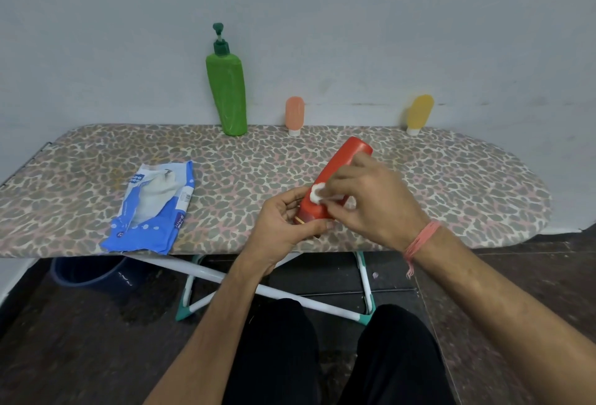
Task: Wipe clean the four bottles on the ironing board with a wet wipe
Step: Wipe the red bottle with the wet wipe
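A: Hands first. Left?

B: Left hand (280, 223) grips the cap end of the red plastic bottle (335, 175), fingers curled round it, thumb along the near side. Bottle is tilted, base pointing up and away, held just above the leopard-print ironing board (96, 153), near its front edge and right of centre.

A: Right?

B: Right hand (371, 198) lies over the bottle's upper face, fingers bent, pinching a small scrunched white wet wipe (316, 193) against the red plastic. Wipe sits on the lower part of the bottle, close to the left thumb. Pink thread band (419, 240) on that wrist.

A: Other bottles?

B: Three, all along the back edge by the pale wall (322, 1). Tall green pump bottle (227, 95) upright, left of centre. Small pink squeeze tube (294, 116) standing on its white cap, just right of the green one. Small yellow squeeze tube (418, 114) also cap-down, leaning a bit, well to the right.

A: Wipes pack?

B: Blue and white soft wet-wipe packet (151, 208) lying flat on the board's left side, front corner at the edge, flap open, white sheet showing.

A: Below?

B: White-and-teal board legs (267, 290), dark blue tub (87, 270) under the left end, dark floor (64, 356).
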